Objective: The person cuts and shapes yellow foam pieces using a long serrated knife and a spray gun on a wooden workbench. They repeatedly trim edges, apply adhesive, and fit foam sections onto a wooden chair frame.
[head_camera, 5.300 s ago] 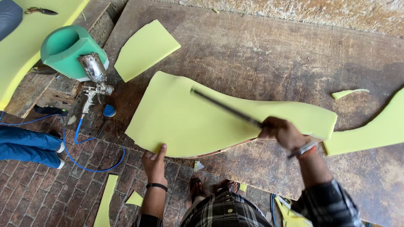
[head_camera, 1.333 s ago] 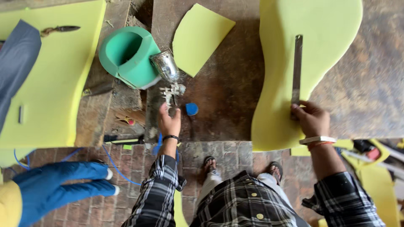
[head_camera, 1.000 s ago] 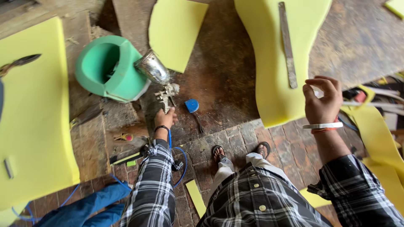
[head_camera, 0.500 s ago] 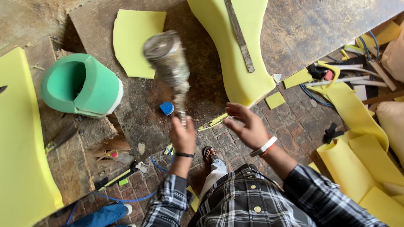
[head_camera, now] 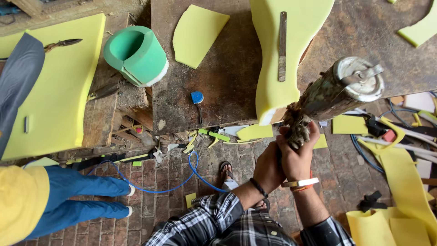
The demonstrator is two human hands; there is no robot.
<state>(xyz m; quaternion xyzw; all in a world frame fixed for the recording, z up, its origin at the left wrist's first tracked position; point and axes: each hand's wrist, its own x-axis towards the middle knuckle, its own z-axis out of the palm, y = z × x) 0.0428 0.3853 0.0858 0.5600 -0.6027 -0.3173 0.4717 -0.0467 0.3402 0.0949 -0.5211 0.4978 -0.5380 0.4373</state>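
I hold a glue-crusted spray gun with a metal cup in front of me, its cup tilted up to the right. My left hand, with a black wrist band, and my right hand, with a white and orange band, are both closed around its handle below the cup. Beyond it, a large curved yellow-green foam piece lies on the worn wooden table, with a metal ruler resting on top.
A smaller foam piece, a green foam cylinder and a blue cap are on the table's left part. A blue hose trails over the brick floor. Another person in blue trousers stands left, by a yellow foam sheet. Foam offcuts lie right.
My left hand lifted the spray gun off the table and brought it up close. My right hand left the ruler on the foam and joined the left on the gun.
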